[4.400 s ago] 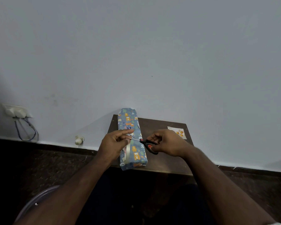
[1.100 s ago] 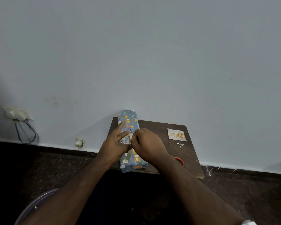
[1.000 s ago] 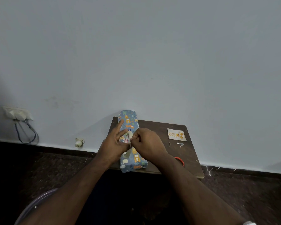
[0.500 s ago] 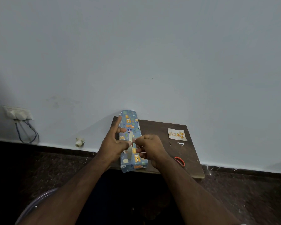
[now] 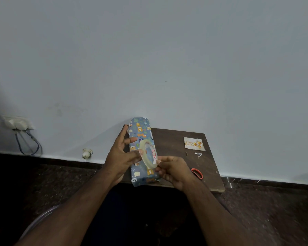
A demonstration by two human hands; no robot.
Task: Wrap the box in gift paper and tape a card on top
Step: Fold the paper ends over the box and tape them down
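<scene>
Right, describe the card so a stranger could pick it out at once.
Start at the dark brown wooden board against the pale wall. At its far right corner lies a small square cream card, flat and untouched. Unlike the white paper scrap and red-handled scissors nearer you, it bears gold lettering and balloons.

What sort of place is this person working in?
Probably a plain room in a home, not a workshop. A small dark wooden board lies on a dark speckled stone floor against a bare pale wall, with a white wall socket low on the left.

glossy clear tape roll; matt wooden board
</scene>
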